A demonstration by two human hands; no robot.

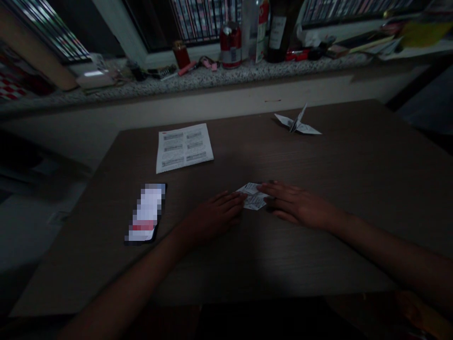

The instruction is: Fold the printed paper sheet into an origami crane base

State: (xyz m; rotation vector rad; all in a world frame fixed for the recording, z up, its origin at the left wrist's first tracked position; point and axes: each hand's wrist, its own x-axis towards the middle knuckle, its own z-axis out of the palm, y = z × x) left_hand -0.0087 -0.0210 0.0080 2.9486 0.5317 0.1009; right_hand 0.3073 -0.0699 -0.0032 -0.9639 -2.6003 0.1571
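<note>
A small piece of folded printed paper [255, 202] lies flat on the table between my two hands. My left hand [219, 215] rests palm down at its left edge, fingers stretched out, with the fingertips on the paper. From the right, my right hand [295, 203] lies flat with its fingers extended over the paper's right part. Both hands cover the side corners of the folded shape, so its full outline is hidden. Farther back on the right stands a folded paper crane [296, 123] made of similar printed paper.
A printed sheet [184, 147] lies at the back left of the brown table [240, 259]. Nearer me on the left is a phone [146, 212] with a lit, blurred screen. Behind, a stone windowsill [198, 80] bears a red can [230, 46], a dark bottle [279, 33] and clutter.
</note>
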